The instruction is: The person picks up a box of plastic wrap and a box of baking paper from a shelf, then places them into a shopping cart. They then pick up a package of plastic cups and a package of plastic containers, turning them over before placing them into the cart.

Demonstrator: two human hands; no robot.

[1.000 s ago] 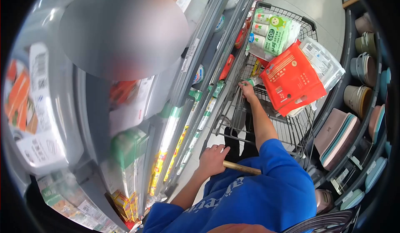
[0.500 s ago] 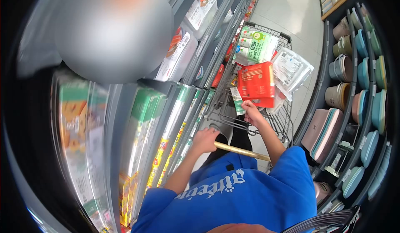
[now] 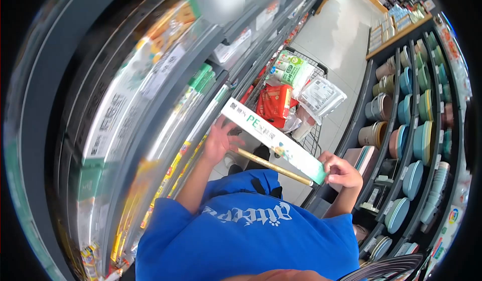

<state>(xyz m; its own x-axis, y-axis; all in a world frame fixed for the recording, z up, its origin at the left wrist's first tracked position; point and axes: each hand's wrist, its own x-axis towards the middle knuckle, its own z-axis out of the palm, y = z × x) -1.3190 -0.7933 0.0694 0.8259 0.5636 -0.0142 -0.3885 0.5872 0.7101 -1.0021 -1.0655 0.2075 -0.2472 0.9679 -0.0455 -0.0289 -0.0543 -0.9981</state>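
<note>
A long white-and-green cling film box (image 3: 273, 139) marked "PE" is held up slantwise across the front of my body. My right hand (image 3: 342, 171) pinches its green lower right end between thumb and fingers. Beside the upper left end is my left hand (image 3: 219, 140), open with fingers apart; whether it touches the box is hard to tell. Just below the box runs a golden bar (image 3: 273, 167), which looks like the cart's handle; my left fingertips are close to its left end.
Beyond the box stands a wire shopping cart (image 3: 314, 143) with a red package (image 3: 274, 105), a green-and-white pack of rolls (image 3: 291, 71) and a clear-wrapped white pack (image 3: 321, 97). Shelves of boxes (image 3: 113, 115) line the left. Bowls and pots (image 3: 381, 107) fill the right shelves.
My right hand has lifted the box out of the cart area and toward me, turning it lengthwise. My left hand has let go of the golden bar and opened near the box.
</note>
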